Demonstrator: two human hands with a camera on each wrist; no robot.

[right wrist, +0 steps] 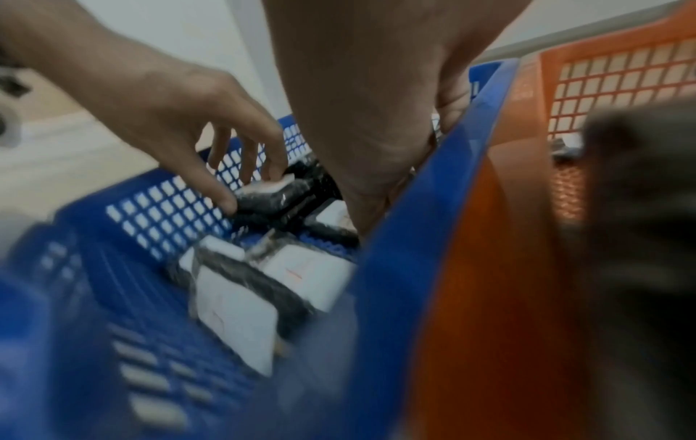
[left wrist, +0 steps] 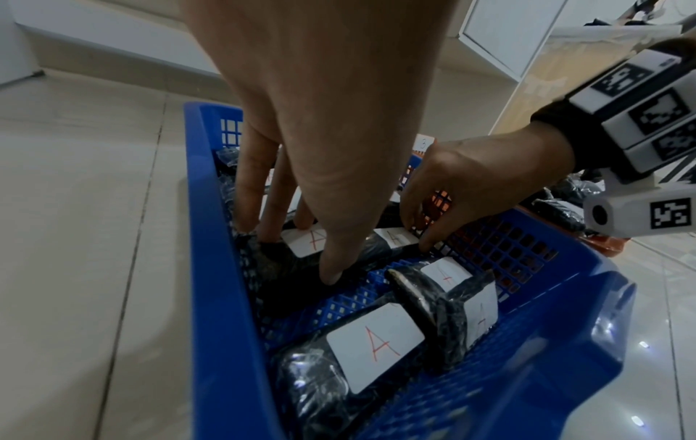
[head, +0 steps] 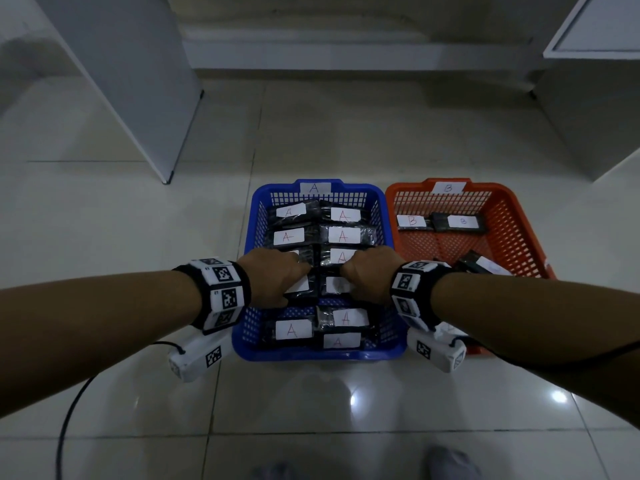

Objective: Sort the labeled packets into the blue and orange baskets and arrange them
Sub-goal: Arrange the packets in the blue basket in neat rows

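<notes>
The blue basket (head: 318, 355), tagged A, holds two columns of black packets with white A labels. Both my hands reach into its middle. My left hand (head: 298, 271) pinches an A packet (left wrist: 286, 268) in the left column, thumb on its near edge and fingers on the far side (left wrist: 297, 253). My right hand (head: 360, 271) pinches the neighbouring A packet (left wrist: 391, 238) in the right column (left wrist: 416, 235). Three more A packets (head: 292, 330) lie loosely at the basket's front. The orange basket (head: 519, 216), tagged B, holds two B packets (head: 412, 221) at the back and one (head: 485, 266) near the front.
Both baskets stand side by side, touching, on a glossy tiled floor (head: 311, 403). White cabinet panels rise at the far left (head: 138, 98) and far right (head: 588, 116). A black cable (head: 69, 410) trails from my left wrist. A foot (head: 450, 459) shows at the bottom edge.
</notes>
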